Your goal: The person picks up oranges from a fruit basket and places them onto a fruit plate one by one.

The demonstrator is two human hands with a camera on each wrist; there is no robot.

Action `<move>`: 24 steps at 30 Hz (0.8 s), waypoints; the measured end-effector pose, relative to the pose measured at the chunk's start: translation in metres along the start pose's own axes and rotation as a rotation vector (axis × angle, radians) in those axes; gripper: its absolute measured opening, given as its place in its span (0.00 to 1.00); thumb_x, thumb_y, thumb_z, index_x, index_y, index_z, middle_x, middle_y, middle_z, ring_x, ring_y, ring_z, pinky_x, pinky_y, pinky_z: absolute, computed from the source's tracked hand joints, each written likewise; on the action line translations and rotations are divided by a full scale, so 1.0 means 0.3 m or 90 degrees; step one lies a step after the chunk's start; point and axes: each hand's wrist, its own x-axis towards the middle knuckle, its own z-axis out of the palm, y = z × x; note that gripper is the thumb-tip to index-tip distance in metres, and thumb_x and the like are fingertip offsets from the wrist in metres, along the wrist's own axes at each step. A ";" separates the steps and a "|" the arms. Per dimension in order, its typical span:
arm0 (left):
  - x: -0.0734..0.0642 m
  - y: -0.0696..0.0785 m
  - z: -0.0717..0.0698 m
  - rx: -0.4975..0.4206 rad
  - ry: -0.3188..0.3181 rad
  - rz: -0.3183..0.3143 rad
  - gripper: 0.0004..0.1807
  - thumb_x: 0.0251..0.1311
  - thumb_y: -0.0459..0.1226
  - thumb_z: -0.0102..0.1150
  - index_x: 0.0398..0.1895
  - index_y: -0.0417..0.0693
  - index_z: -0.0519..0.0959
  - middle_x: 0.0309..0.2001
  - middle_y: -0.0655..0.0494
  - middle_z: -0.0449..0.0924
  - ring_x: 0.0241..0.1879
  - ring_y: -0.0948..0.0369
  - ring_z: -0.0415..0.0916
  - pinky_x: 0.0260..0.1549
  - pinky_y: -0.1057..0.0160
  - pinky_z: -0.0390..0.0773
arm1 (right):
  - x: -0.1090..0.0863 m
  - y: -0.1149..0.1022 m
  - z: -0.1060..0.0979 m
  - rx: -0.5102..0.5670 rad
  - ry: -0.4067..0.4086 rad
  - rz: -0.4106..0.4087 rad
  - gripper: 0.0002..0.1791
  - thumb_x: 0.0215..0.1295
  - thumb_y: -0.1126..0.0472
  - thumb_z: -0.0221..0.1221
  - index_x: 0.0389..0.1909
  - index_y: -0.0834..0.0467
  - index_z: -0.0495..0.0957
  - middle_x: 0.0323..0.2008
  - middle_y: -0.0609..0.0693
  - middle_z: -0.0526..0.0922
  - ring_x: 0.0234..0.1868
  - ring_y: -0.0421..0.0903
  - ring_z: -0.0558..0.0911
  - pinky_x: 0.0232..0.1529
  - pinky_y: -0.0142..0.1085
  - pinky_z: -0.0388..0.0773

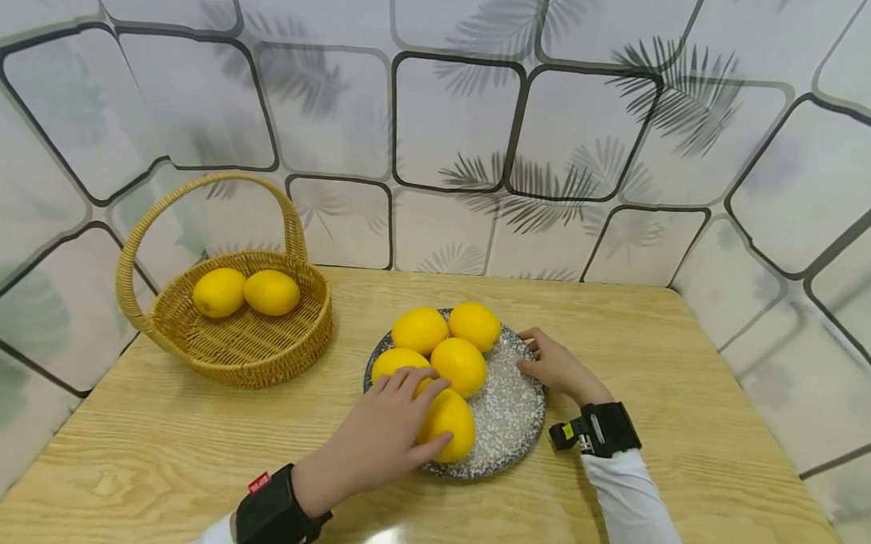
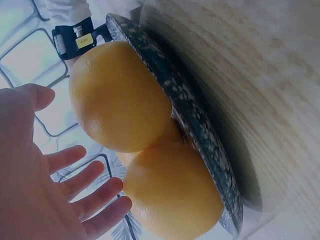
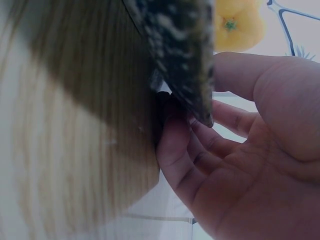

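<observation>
A round speckled grey plate (image 1: 513, 403) with a dark rim stands on the table, bearing several lemons on its left side. My left hand (image 1: 383, 430) hovers over the nearest lemon (image 1: 459, 429), fingers spread and loosely bent. In the left wrist view a gap shows between the palm and that lemon (image 2: 117, 97); the fingertips come close to a second lemon (image 2: 172, 192). At the plate's right edge, my right hand (image 1: 558, 368) grips the rim. The right wrist view has the thumb on the inner side of the plate (image 3: 175, 55) and fingers under it.
On the left stands a woven basket (image 1: 288, 359) with a tall arched handle, two lemons (image 1: 246, 292) inside. The wooden table (image 1: 148, 454) meets a patterned wall covering (image 1: 448, 120) at the back and sides.
</observation>
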 end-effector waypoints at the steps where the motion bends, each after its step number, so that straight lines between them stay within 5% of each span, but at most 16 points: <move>1: 0.000 -0.002 -0.002 -0.001 0.001 -0.001 0.33 0.63 0.61 0.47 0.65 0.54 0.69 0.64 0.51 0.71 0.61 0.55 0.67 0.62 0.50 0.73 | 0.000 0.000 0.001 0.002 -0.001 0.001 0.30 0.68 0.60 0.53 0.69 0.63 0.59 0.61 0.73 0.69 0.58 0.64 0.72 0.57 0.59 0.74; 13: 0.007 -0.065 -0.029 -0.003 0.038 -0.028 0.29 0.65 0.59 0.46 0.62 0.52 0.71 0.62 0.49 0.72 0.61 0.53 0.68 0.58 0.46 0.75 | 0.000 0.003 0.000 0.007 -0.004 -0.002 0.30 0.68 0.60 0.53 0.69 0.63 0.59 0.62 0.73 0.68 0.59 0.65 0.70 0.58 0.60 0.72; 18: 0.021 -0.124 -0.065 -0.036 0.027 -0.072 0.29 0.67 0.57 0.46 0.62 0.50 0.71 0.63 0.45 0.71 0.61 0.48 0.68 0.56 0.42 0.76 | 0.003 0.007 -0.002 0.002 0.000 0.000 0.30 0.69 0.60 0.53 0.69 0.63 0.59 0.62 0.73 0.68 0.60 0.65 0.71 0.58 0.60 0.73; 24: 0.043 -0.230 -0.117 -0.009 0.097 -0.075 0.19 0.65 0.49 0.55 0.49 0.44 0.77 0.56 0.42 0.76 0.49 0.49 0.76 0.43 0.50 0.81 | 0.002 0.007 -0.002 0.004 -0.003 -0.004 0.30 0.69 0.60 0.52 0.69 0.63 0.58 0.62 0.74 0.68 0.60 0.66 0.70 0.58 0.61 0.72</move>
